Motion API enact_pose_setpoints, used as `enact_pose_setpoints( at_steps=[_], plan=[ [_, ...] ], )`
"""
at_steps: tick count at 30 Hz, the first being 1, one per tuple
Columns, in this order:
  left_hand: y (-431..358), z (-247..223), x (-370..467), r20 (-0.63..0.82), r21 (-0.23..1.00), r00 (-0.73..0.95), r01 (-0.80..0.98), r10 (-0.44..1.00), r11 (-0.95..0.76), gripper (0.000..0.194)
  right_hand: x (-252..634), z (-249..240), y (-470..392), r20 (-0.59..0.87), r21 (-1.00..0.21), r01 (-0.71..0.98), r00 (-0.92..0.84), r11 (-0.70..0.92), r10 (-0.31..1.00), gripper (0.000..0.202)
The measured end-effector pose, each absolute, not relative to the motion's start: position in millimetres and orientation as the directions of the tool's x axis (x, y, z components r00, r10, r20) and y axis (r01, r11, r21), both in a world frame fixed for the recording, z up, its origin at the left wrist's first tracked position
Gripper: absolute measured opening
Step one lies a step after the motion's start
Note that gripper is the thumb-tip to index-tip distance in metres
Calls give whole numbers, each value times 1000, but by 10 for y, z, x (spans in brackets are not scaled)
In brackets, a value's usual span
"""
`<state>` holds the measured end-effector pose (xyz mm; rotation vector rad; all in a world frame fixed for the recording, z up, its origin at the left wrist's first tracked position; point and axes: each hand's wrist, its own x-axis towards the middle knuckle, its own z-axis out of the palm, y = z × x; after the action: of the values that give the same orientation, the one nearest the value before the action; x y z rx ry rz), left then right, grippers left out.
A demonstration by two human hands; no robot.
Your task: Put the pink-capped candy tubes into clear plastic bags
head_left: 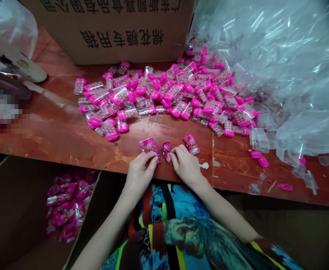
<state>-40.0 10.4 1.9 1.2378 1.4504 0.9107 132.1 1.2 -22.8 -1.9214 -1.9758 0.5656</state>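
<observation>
My left hand (142, 168) rests at the table's near edge, thumb and fingers pinched on the lower right part of a flat pink printed plastic sleeve (149, 144). Close beside it, my right hand (186, 163) has its fingertips closed on a smaller-looking, bent pink printed sleeve (166, 149). Just beyond the right hand's knuckles lies a third pink sleeve (192, 144), flat on the wood. Farther back spreads a heap of small clear bottles (174, 92) with bright pink caps, many filled with pale pink balls.
A cardboard box (136, 48) with printed characters stands behind the bottles. Clear plastic bags (279, 56) with empty clear containers cover the right side. Loose pink caps (263, 162) lie at right. Below left, an open carton (12, 210) holds pink wrapped bottles (69, 206).
</observation>
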Motion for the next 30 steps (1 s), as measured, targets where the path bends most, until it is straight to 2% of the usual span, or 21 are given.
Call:
enact_pose_setpoints(
  at_steps=[2, 4, 5, 8, 11, 13, 15, 17, 20, 21, 22, 24, 26, 28, 30],
  plan=[
    [109, 58, -368, -265, 943, -26, 203, 964, 264, 12, 1388, -201, 27, -54, -710, 704, -16, -27, 998, 17],
    [128, 88, -319, -325, 934, -25, 146, 945, 325, 25, 1402, -176, 29, -91, -862, 498, 25, -91, 996, 18],
    [143, 96, -291, -344, 933, -1, 111, 939, 342, 28, 1386, -170, 30, -107, -905, 410, 46, -116, 993, 18],
    [201, 81, -223, -363, 932, 76, 13, 929, 363, 18, 1294, -182, 59, -89, -962, 245, 124, -117, 988, 13],
    [269, 27, -222, -369, 929, 46, -21, 928, 370, 24, 1237, -209, 132, -49, -987, 141, 160, -73, 986, 18],
    [316, -13, -259, -378, 926, 13, -5, 926, 378, 24, 1247, -211, 189, -36, -985, 165, 135, -58, 990, 22],
    [359, -40, -310, -363, 930, -27, 49, 931, 364, 23, 1283, -196, 242, 0, -951, 308, 118, -37, 993, 24],
    [387, -35, -357, -301, 937, -67, 165, 951, 308, 25, 1325, -171, 287, 59, -896, 443, 116, 1, 991, 28],
    [382, 67, -401, -167, 890, -86, 415, 982, 188, 14, 1370, -131, 338, 88, -895, 446, 123, 24, 989, 30],
    [370, 122, -407, -117, 857, -109, 490, 987, 156, 20, 1377, -120, 349, 84, -908, 418, 130, 22, 988, 31],
    [357, 180, -410, -63, 825, -144, 549, 988, 133, 34, 1380, -109, 354, 79, -920, 392, 139, 19, 987, 31],
    [336, 277, -401, 29, 805, -221, 583, 975, 108, 47, 1369, -88, 346, 76, -935, 354, 139, 22, 987, 33],
    [334, 317, -369, 1, 878, -211, 467, 978, 100, 39, 1333, -68, 322, 84, -943, 330, 97, 48, 992, 36],
    [345, 294, -316, -164, 963, -99, 200, 981, 181, 29, 1274, -50, 297, 90, -953, 295, 33, 76, 995, 37],
    [361, 235, -260, -359, 930, 3, -85, 933, 358, 29, 1206, -35, 294, 76, -968, 240, 13, 71, 997, 38]
  ],
)
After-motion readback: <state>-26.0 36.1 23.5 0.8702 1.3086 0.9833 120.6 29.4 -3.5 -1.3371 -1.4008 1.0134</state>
